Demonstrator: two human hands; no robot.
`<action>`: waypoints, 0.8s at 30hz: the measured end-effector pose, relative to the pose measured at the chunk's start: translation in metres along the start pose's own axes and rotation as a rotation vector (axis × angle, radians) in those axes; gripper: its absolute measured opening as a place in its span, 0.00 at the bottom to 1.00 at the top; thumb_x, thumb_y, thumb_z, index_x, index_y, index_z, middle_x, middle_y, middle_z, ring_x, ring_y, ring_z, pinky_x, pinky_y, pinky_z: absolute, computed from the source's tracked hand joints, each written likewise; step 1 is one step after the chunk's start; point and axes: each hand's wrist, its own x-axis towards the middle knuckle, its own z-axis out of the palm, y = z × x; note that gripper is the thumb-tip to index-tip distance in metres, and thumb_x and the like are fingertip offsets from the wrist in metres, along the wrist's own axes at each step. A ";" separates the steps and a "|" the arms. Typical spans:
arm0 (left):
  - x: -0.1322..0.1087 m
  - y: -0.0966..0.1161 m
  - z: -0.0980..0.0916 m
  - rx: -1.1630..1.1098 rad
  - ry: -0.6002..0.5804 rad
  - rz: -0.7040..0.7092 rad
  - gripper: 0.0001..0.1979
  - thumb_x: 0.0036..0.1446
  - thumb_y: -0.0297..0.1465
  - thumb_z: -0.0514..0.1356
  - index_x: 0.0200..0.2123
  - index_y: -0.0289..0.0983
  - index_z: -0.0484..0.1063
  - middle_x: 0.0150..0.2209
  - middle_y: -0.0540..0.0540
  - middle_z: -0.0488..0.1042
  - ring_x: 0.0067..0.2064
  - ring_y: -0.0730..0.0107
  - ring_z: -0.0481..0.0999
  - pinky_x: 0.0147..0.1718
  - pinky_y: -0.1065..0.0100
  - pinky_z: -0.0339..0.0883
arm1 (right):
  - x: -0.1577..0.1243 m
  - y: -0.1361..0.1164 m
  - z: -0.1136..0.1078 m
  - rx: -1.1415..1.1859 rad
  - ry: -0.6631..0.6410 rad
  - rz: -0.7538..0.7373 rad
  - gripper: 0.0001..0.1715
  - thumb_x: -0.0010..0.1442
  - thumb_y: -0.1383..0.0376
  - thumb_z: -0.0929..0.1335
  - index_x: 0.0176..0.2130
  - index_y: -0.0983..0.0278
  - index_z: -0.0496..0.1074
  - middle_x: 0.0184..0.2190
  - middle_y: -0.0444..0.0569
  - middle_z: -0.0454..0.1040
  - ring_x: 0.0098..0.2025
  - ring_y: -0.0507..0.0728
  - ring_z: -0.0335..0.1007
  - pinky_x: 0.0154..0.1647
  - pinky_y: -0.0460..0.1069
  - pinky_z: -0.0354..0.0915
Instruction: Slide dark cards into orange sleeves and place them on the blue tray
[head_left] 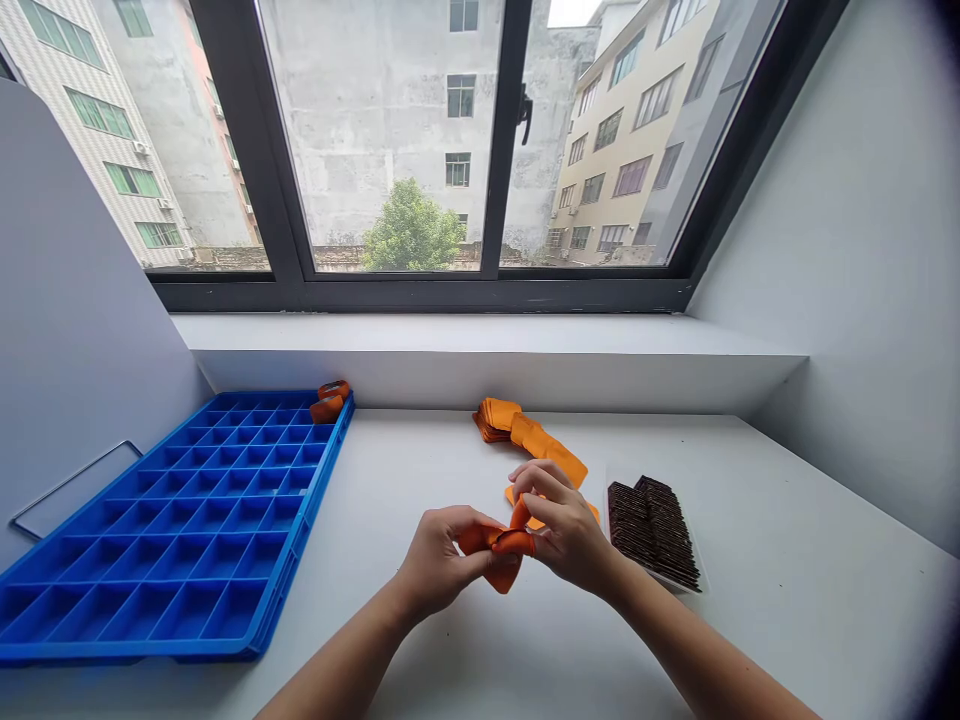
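In front of me, my left hand [448, 562] pinches a bent orange leather-like piece [501, 574] between thumb and fingers. My right hand [566, 520] grips the upper right side of the same piece; orange covers that look like finger cots seem to sit on its thumb and index finger. Whether anything lies inside the fold is hidden. Just beyond the hands, a fanned stack of flat orange pieces [536, 437] lies on the white table, with a few more partly behind my right hand. Right of that hand, a clear tray [703, 585] holds two rows of thin dark brown pieces [652, 530].
A blue compartment tray [300, 530] stands on the left; two rolled orange pieces [328, 408] sit at its far right corner. A thin metal wire handle [71, 485] is near its left edge. The windowsill [487, 335] and walls bound the white table [787, 540].
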 end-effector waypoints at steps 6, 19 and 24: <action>0.002 -0.007 -0.003 0.051 -0.012 0.033 0.09 0.64 0.33 0.69 0.45 0.40 0.89 0.37 0.42 0.84 0.38 0.61 0.81 0.40 0.62 0.74 | -0.003 0.005 0.004 -0.001 -0.018 -0.016 0.24 0.70 0.45 0.71 0.32 0.60 0.71 0.36 0.50 0.74 0.50 0.63 0.73 0.44 0.56 0.75; 0.003 -0.012 -0.002 0.055 0.124 -0.121 0.15 0.66 0.36 0.63 0.50 0.42 0.88 0.35 0.43 0.82 0.33 0.66 0.78 0.20 0.74 0.66 | 0.002 0.044 -0.096 -0.341 -0.192 0.303 0.22 0.73 0.47 0.67 0.55 0.55 0.79 0.48 0.53 0.77 0.49 0.65 0.76 0.59 0.64 0.65; 0.003 -0.009 0.001 0.060 0.165 -0.077 0.14 0.69 0.39 0.63 0.47 0.42 0.88 0.30 0.45 0.81 0.32 0.68 0.77 0.22 0.75 0.65 | -0.023 0.081 -0.145 -0.592 -0.391 0.721 0.25 0.64 0.41 0.69 0.43 0.53 0.85 0.46 0.51 0.77 0.48 0.69 0.77 0.62 0.70 0.63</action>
